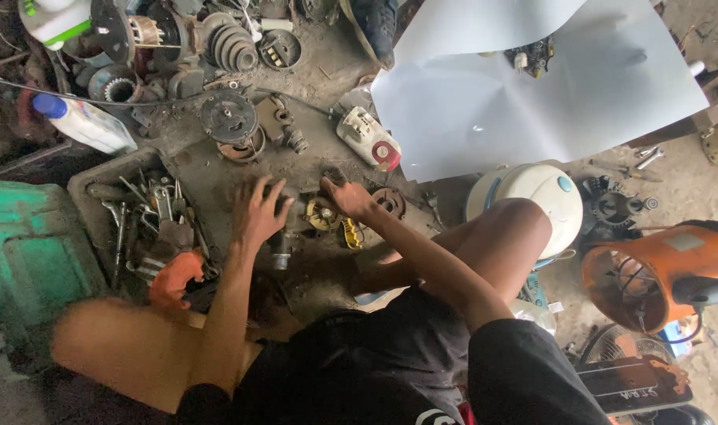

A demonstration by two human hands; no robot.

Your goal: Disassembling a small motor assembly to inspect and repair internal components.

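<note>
- Grey tool tray (91, 185), left of the hands: holds a jumble of steel wrenches (150, 208); an orange-handled tool (174, 275) lies at its lower edge.
- Small motor part (284, 236), dark grimy metal, sits on the dirty floor between both hands. Its cylindrical end points toward the person; long axis runs roughly away from them.
- Left hand (258, 211): fingers spread, pressing down on top of the motor part, not closed around it.
- Right hand (345, 197): curled at a brass-coloured round piece (325, 214) beside the part; cannot tell if it grips.
- Nearby: white plastic bottle with blue cap (83, 122), ribbed black pulley (229, 118), orange fan housing (658, 271), rounded white casing (532, 193).
</note>
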